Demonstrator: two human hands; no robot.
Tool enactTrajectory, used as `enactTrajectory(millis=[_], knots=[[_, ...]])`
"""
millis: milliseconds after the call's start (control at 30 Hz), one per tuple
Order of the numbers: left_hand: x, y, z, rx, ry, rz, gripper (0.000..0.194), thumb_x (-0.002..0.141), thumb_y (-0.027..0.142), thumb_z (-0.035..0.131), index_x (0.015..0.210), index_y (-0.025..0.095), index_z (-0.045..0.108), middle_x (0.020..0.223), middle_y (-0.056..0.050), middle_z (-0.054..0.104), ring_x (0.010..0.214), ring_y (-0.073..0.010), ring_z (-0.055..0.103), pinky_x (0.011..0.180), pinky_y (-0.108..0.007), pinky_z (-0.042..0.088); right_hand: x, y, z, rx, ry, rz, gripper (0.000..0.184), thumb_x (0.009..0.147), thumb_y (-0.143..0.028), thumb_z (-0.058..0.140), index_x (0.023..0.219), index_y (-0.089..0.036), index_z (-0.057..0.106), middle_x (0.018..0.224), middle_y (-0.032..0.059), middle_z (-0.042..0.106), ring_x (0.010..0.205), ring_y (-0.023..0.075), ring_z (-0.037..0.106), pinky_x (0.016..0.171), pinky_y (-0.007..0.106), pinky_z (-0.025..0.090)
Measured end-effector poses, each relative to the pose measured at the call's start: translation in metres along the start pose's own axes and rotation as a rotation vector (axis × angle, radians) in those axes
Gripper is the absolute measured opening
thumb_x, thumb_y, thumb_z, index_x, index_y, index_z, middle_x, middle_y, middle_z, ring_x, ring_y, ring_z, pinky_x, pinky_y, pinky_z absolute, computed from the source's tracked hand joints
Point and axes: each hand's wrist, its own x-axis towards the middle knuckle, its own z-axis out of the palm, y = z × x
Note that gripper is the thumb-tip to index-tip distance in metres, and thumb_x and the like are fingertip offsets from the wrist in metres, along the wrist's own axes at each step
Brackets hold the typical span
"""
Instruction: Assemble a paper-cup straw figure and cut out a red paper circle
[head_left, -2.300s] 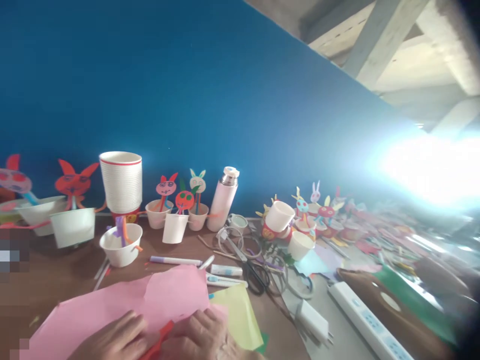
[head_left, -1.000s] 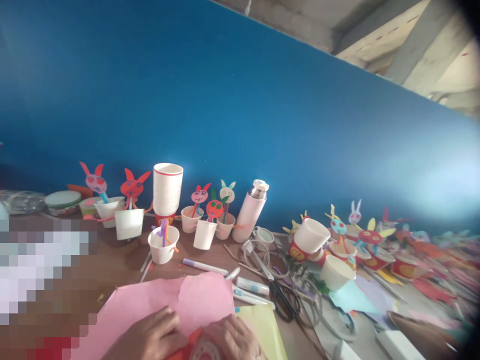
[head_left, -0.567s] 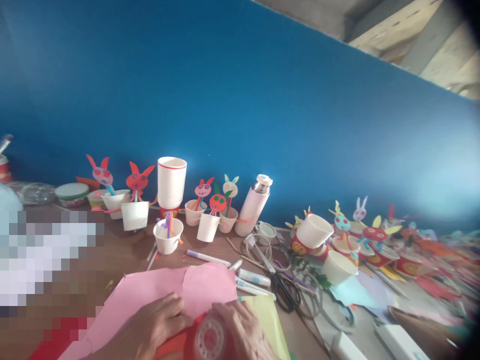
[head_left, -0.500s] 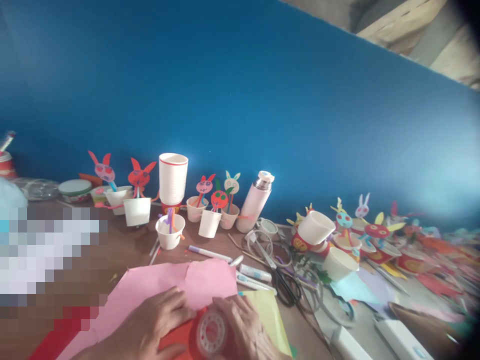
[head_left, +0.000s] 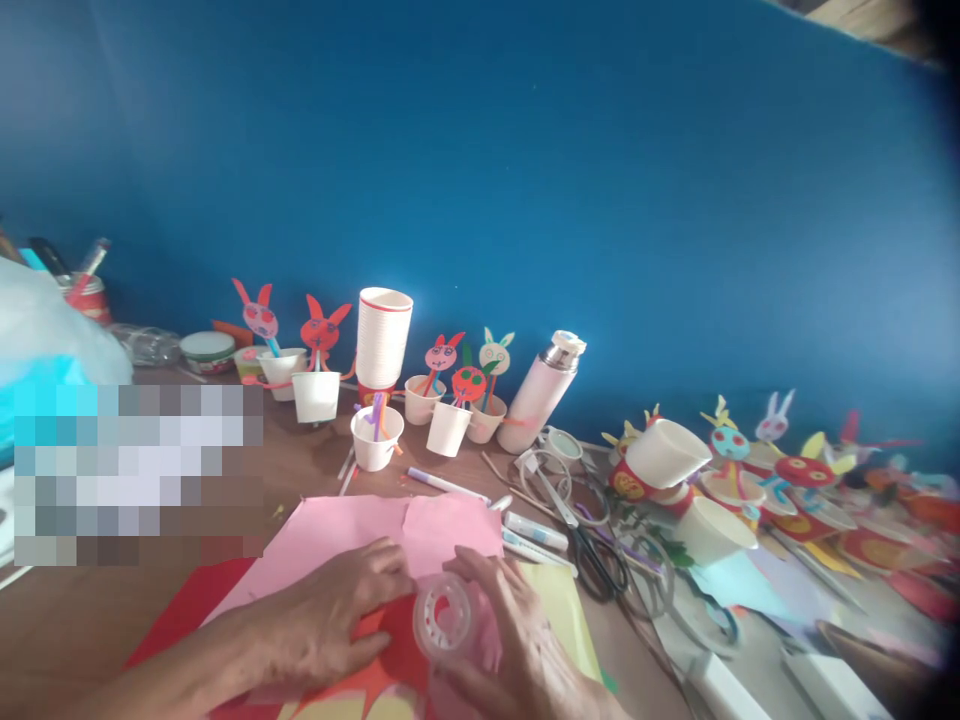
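My left hand [head_left: 356, 605] lies on a red-orange sheet of paper [head_left: 405, 635], its thumb spread away from the fingers. A round, clear plastic tape roll [head_left: 444, 615] with a ring of holes around its centre sits over the red-orange sheet. My right hand [head_left: 514, 635] is around the right side of this roll, fingers at its upper edge and thumb below. Under both hands is pink paper [head_left: 345, 520]; a yellow sheet [head_left: 562, 600] sticks out on the right. Pale yellow cut shapes [head_left: 394, 703] show at the bottom edge.
Behind the papers stand paper cups with rabbit-faced figures [head_left: 325, 335], a cup stack [head_left: 385, 335] and a thermos [head_left: 540, 395]. Black-handled scissors [head_left: 600, 560], a purple marker [head_left: 446, 483] and a glue tube [head_left: 536, 531] lie nearby. More cups [head_left: 716, 530] crowd the right. Pixelation covers part of the left.
The view has shifted left, so the scene sits further right. The clear roll looks more tilted and raised, and pale yellow shapes now show at the bottom. Both hands stay around the same papers.
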Motion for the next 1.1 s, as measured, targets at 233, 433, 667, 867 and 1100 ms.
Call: enactTrajectory(millis=[233,433,667,867,1100], knots=[[0.001,-0.004,-0.011,-0.188,0.005,-0.031,0.027,0.085,0.026,0.043,0.108,0.02,0.057,0.102,-0.006,0.064,0.09,-0.0215,0.058,0.079,-0.029,0.043,0.017,-0.017,0.011,0.053,-0.016,-0.11,0.067,0.08,-0.053,0.056,0.131,-0.017,0.031,0.107,0.0118,0.061,0.092,0.0265,0.058,0.08,0.038,0.047],[0.003,-0.011,-0.015,-0.296,0.005,-0.205,0.035,0.087,0.018,0.035,0.109,0.022,0.061,0.098,-0.002,0.069,0.087,-0.0171,0.062,0.078,-0.024,0.045,0.024,-0.025,0.02,0.089,-0.035,-0.108,0.065,0.076,-0.047,0.061,0.129,-0.017,0.035,0.104,0.0097,0.062,0.085,0.024,0.059,0.075,0.036,0.045],[0.003,-0.02,-0.008,-0.309,0.031,-0.256,0.036,0.085,0.016,0.037,0.111,0.022,0.061,0.104,-0.002,0.068,0.081,-0.0157,0.064,0.078,-0.024,0.046,0.018,-0.02,0.036,0.095,-0.076,-0.081,0.065,0.076,-0.04,0.059,0.131,-0.015,0.034,0.102,0.01,0.063,0.087,0.0257,0.059,0.081,0.041,0.043],[0.004,-0.025,-0.007,-0.371,0.044,-0.219,0.039,0.076,0.009,0.042,0.11,0.02,0.058,0.104,-0.003,0.063,0.09,-0.0171,0.059,0.079,-0.025,0.047,0.017,-0.019,0.041,0.066,-0.066,-0.115,0.063,0.078,-0.044,0.058,0.129,-0.016,0.035,0.101,0.0102,0.063,0.086,0.0256,0.06,0.08,0.042,0.043],[0.009,-0.016,-0.018,-0.448,-0.011,-0.18,0.019,0.076,0.013,0.048,0.091,0.016,0.058,0.087,-0.001,0.058,0.075,-0.0136,0.055,0.069,-0.023,0.045,0.024,-0.02,0.023,0.107,-0.059,-0.192,0.062,0.081,-0.056,0.052,0.124,-0.014,0.037,0.098,0.0117,0.063,0.083,0.0253,0.06,0.078,0.04,0.042]])
